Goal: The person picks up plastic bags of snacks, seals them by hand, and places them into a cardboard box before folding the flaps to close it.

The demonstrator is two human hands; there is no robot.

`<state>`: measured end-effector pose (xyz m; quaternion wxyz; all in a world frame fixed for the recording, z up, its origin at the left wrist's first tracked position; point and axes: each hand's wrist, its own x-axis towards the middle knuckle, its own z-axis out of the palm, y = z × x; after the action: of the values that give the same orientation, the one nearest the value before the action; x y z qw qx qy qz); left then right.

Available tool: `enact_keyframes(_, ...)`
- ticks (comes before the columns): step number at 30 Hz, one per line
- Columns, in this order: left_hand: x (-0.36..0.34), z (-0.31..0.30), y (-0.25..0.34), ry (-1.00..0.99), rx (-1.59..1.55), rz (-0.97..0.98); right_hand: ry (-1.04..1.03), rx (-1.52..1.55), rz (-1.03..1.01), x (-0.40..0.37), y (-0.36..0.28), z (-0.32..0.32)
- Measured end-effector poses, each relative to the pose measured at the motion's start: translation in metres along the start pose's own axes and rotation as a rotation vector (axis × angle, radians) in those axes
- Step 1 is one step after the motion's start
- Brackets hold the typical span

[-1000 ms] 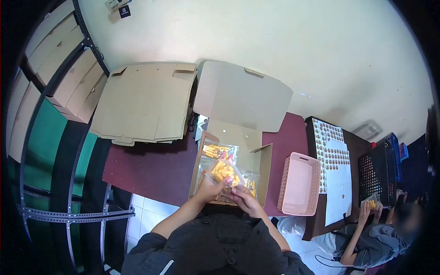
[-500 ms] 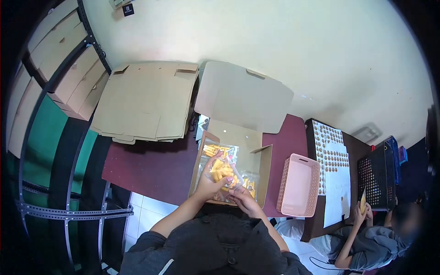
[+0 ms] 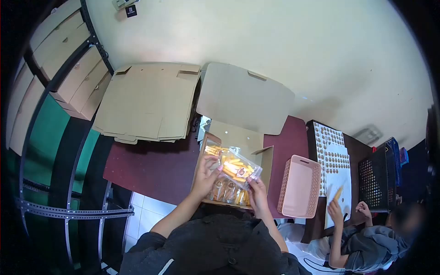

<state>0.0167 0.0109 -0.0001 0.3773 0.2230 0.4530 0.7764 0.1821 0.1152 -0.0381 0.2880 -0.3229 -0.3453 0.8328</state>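
A clear plastic packet of yellow snack sticks (image 3: 234,167) is held tilted above an open cardboard box (image 3: 267,165). My left hand (image 3: 205,178) pinches its left edge, and my right hand (image 3: 258,192) grips the lower right corner, near a small round label. Inside the box, several packets (image 3: 225,190) line the near side, with brownish and yellow contents. Another packet of yellow sticks (image 3: 213,150) lies at the box's left wall, partly covered by my left hand and the held packet. The box's lid (image 3: 245,98) stands raised at the back.
Flattened cardboard boxes (image 3: 149,103) are stacked on the maroon table (image 3: 142,162) to the left. A pink basket (image 3: 300,185) is on the right. Beyond it, a co-worker's hand (image 3: 336,213) holds a yellow packet over sticker sheets (image 3: 337,158), beside a black crate (image 3: 376,176). Metal shelving (image 3: 68,206) stands left.
The held packet has risen and turned flatter, moving right, with my right hand now at its right corner. Packets below are more exposed. The co-worker's hand has moved left with the yellow packet.
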Motion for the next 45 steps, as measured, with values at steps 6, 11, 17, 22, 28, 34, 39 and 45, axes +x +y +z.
enact_keyframes(6,-0.003,0.011,0.002,-0.052,0.135,0.063,0.073,-0.161,-0.136,-0.004,-0.017,-0.004)
enact_keyframes(11,0.000,0.001,-0.008,-0.019,0.136,0.063,0.067,-0.235,-0.155,-0.005,-0.009,-0.009)
enact_keyframes(17,0.004,-0.011,-0.010,0.029,0.239,0.006,0.090,-0.299,-0.197,-0.007,-0.008,-0.008)
enact_keyframes(22,0.007,-0.015,-0.026,-0.048,0.384,0.044,0.197,-0.338,-0.231,-0.003,-0.008,-0.019)
enact_keyframes(28,0.014,-0.015,-0.058,-0.177,0.310,-0.283,0.314,-0.528,-0.220,0.014,-0.013,-0.046)
enact_keyframes(34,0.057,-0.033,-0.090,-0.083,1.125,0.257,0.380,-1.202,-0.424,0.033,-0.034,-0.061)
enact_keyframes(39,0.062,-0.048,-0.091,-0.253,1.112,0.292,0.244,-1.530,-0.559,0.032,-0.021,-0.060)
enact_keyframes(45,0.064,-0.070,-0.111,-0.401,1.489,0.083,0.027,-2.085,-0.666,0.072,0.001,-0.066)
